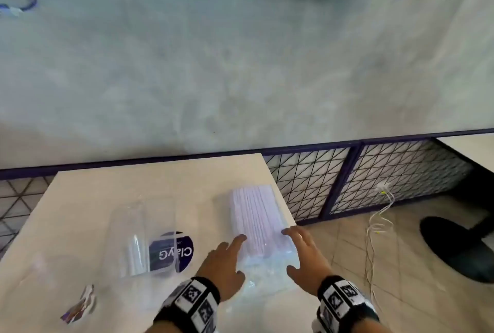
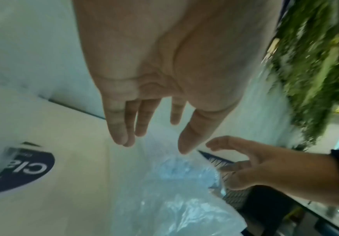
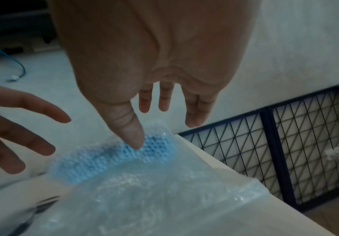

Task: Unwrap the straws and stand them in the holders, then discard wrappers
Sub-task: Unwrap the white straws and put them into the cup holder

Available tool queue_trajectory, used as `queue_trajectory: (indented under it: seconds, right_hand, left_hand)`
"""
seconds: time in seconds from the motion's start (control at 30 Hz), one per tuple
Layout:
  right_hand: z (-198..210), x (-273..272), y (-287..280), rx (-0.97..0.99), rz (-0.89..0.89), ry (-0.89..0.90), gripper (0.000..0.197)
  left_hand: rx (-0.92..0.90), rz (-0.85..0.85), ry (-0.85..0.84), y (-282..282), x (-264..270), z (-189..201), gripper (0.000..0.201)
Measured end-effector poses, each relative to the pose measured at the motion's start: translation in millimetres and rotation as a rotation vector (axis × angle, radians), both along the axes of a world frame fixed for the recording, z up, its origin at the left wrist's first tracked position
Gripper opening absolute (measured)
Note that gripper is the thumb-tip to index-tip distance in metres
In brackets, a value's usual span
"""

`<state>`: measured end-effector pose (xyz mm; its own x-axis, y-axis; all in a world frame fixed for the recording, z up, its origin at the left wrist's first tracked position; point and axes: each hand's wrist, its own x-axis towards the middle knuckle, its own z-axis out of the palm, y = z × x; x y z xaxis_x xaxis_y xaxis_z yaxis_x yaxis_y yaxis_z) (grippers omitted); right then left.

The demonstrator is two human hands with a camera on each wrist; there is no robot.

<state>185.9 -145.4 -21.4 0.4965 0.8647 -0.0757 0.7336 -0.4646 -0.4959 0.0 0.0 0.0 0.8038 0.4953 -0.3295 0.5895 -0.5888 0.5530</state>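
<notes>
A clear plastic bag packed with white straws (image 1: 254,215) lies along the right edge of the pale table (image 1: 107,199). The straws' open ends show as a bluish honeycomb (image 3: 104,162) in the right wrist view. My left hand (image 1: 242,256) reaches over the bag's near end from the left, fingers straight and spread. My right hand (image 1: 288,251) reaches over it from the right, also open. The left palm (image 2: 154,143) hovers above the crinkled plastic (image 2: 174,167). The right thumb (image 3: 134,137) comes close to the straw ends; I cannot tell whether it touches.
Left of the bag lies a clear plastic piece (image 1: 139,239) with a few white straws in it, partly over a round dark blue logo (image 1: 173,251). A torn scrap (image 1: 80,306) sits near the front left. The table's right edge drops to a tiled floor with a wire fence (image 1: 347,185).
</notes>
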Motion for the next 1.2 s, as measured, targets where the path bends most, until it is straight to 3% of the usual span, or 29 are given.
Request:
queue_trajectory:
  seconds: [0.13,0.23,0.4,0.67,0.83,1.07,1.2]
  right_hand:
    - [-10.0,11.2,10.2,-0.049,0.053,0.079,0.084]
    - [-19.3,18.3,16.0,-0.026,0.084,0.098,0.083]
    - [-14.5,25.3,19.0,0.065,0.112,0.075,0.081]
    - [68.2,14.8,23.6,0.424,0.145,-0.185,0.051]
    - [125.7,-16.3,12.4,0.427,0.154,-0.044,0.047]
    - [146.8,-71.9,8.9,0.363,0.238,0.312,0.057]
    - [128.1,-116.6,17.1,0.49,0.132,0.432,0.07]
  left_hand:
    - [-0.067,0.06,0.087,4.0,18.2,-9.9,0.095]
    - [-0.146,0.069,0.038,3.3,24.1,-14.6,0.098]
    - [-0.104,0.124,-0.068,3.6,20.6,-9.9,0.098]
    - [-0.007,0.258,-0.45,6.8,-8.5,39.4,0.071]
    - [0.12,0.29,-0.617,-6.0,-46.9,76.0,0.046]
    - [-0.389,0.219,-0.795,-24.8,-108.1,90.9,0.065]
    - [-0.502,0.422,-0.882,-28.3,-134.2,83.2,0.049]
